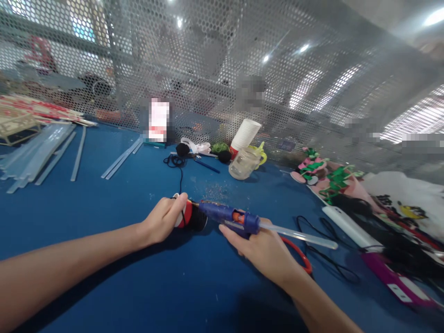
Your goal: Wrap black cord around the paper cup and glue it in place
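Glue gun (222, 212) in right hand (265, 252), red-and-black cylinder (196, 217) in left hand (161, 219)

Glue sticks (52, 150) on table (156, 286) at left, jar (242, 164) behind glue gun (217, 212), power strip (395, 282) at right, mesh panel (208, 55) at back

Blue tbl (156, 286) w/ prob. glue sticks (46, 155).

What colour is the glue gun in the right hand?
The glue gun is mostly dark blue, seen best in the head view.
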`<state>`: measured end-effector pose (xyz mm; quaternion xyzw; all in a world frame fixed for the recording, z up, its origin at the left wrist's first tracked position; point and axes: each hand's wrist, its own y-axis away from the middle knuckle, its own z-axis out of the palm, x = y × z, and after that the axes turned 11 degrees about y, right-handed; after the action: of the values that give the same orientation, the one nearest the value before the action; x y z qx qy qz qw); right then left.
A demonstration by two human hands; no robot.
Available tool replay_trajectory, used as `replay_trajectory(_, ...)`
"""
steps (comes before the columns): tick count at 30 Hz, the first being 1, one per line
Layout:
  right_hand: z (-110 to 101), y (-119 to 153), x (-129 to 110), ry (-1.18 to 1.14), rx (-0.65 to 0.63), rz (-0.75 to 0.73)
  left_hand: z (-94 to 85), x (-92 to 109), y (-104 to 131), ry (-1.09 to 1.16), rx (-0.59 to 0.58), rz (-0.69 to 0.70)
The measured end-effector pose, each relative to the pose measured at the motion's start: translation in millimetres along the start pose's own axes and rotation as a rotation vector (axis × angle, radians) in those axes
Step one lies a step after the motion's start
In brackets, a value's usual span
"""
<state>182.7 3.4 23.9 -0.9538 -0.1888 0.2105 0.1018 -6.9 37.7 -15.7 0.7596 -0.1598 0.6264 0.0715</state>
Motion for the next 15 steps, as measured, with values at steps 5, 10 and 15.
replay_trajectory(5, 6, 1, 3, -0.071, -0.076, 0.15, -0.8, 0, 0, -0.053, -0.037, 0.044)
replay_trajectory(10, 4, 1, 12, -0.186, -0.109, 0.302, -1.9, 0, 0, -0.163, -0.062, 0.066)
replay_trajectory(15, -1, -19, 38, -0.305, 0.112, 0.419, -2.3, 1, 0, -0.175, -0.102, 0.13)
